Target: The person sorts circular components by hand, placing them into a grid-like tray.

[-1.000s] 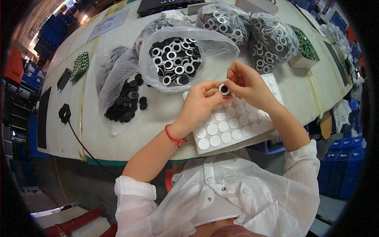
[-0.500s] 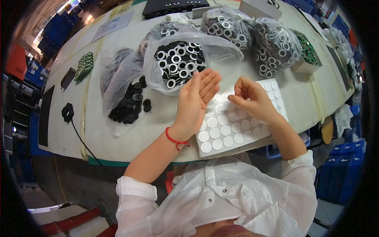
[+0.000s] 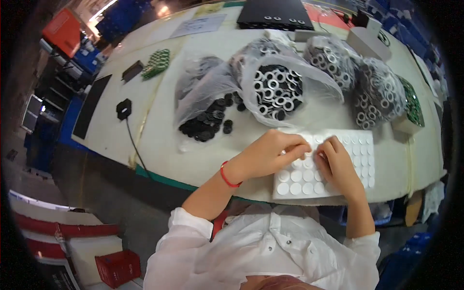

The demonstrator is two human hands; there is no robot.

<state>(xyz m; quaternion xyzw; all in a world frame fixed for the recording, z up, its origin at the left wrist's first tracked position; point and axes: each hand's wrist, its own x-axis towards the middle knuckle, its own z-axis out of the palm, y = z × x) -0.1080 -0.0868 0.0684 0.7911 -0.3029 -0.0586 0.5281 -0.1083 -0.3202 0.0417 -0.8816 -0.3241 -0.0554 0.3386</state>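
A white sheet of round white stickers [image 3: 296,188] lies near the table's front edge, under both my hands. My left hand [image 3: 270,153], with a red cord at the wrist, reaches over the sheet's left part. Its thumb and fingers are pinched together; what sits between them is too small to make out. Close beside it, my right hand [image 3: 337,164] has its fingers curled down at the stickers, their tips partly hidden. Behind the sheet, an open clear bag holds black-and-silver rings [image 3: 275,92]. Loose black discs [image 3: 205,123] spill from another bag on the left.
Two filled bags of rings [image 3: 331,63] [image 3: 379,94] stand at the back right, by a box of green parts [image 3: 411,108]. A black case [image 3: 274,14] lies at the back. On the left are a black hexagonal device [image 3: 124,109] with a cable and green-white parts [image 3: 157,64].
My left hand was open and palm up; now it has turned over, pinched, and come down to the sheet. The right hand has lowered beside it. The whole view has shifted.
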